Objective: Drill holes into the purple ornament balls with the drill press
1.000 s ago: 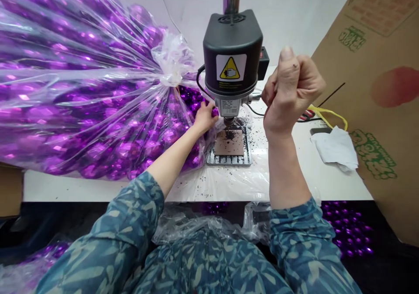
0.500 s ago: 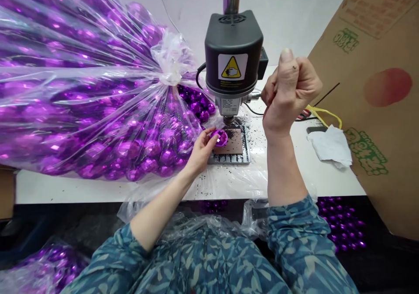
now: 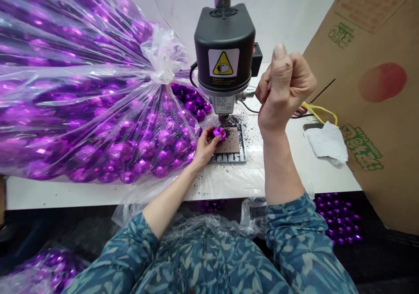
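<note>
I see a big clear bag (image 3: 81, 97) of purple balls filling the left of frame, lying on the white table (image 3: 65, 193). Cardboard box (image 3: 376, 89) stands at far right. Bench drill (image 3: 224, 54) sits top centre, its plate (image 3: 234, 148) below w/ dark swarf scattered round it. My right hand (image 3: 283, 91) is clenched on the drill lever, right of the drill head. My left hand (image 3: 204, 145) pinches one purple ball (image 3: 218, 132) on the plate's left edge, just under the bit, centre frame. White rag (image 3: 325, 142) lies mid-right.
</note>
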### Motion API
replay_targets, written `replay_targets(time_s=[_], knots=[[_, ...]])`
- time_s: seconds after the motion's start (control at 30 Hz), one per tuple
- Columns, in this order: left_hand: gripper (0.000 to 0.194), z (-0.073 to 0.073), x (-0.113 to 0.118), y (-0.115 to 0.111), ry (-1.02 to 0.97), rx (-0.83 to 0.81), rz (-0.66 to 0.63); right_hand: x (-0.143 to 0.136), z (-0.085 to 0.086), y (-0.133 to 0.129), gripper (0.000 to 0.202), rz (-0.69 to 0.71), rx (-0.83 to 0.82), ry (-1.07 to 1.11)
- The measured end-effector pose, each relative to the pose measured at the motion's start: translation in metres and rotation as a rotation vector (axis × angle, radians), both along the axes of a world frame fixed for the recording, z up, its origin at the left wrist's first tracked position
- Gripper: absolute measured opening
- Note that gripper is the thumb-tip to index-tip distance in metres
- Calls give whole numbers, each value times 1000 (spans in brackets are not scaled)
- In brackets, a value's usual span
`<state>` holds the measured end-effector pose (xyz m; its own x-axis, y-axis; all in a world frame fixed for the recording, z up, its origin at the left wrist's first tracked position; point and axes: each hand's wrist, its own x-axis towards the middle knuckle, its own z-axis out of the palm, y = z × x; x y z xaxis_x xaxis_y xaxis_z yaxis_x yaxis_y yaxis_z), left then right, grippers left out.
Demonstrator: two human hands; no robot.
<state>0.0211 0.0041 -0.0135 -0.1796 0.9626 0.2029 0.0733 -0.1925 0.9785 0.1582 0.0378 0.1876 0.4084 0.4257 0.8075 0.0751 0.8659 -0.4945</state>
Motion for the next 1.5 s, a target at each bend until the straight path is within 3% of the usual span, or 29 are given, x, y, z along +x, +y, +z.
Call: replay_targets(time_s=[0.13, 0.37, 0.47, 0.7, 0.83, 1.03, 1.5], knots=[[55, -1, 1, 2, 55, 34, -49, 0, 1, -2, 60, 59, 26, 30], [54, 0, 5, -2, 145, 150, -122, 0, -1, -2, 60, -28, -47, -23], [54, 1, 8, -5, 156, 163, -149, 0, -2, -1, 62, 1, -52, -3], [49, -2, 12, -4, 146, 135, -87, 1, -3, -5, 62, 62, -1, 28], [54, -2, 13, -6, 124, 124, -72, 2, -13, -10, 59, 123, 82, 102], [55, -2, 13, -6, 142, 148, -56, 5, -30, -13, 55, 83, 118, 95], [52, 0, 14, -6, 86, 128, -80, 8, -51, -9, 50, 137, 301, 31]])
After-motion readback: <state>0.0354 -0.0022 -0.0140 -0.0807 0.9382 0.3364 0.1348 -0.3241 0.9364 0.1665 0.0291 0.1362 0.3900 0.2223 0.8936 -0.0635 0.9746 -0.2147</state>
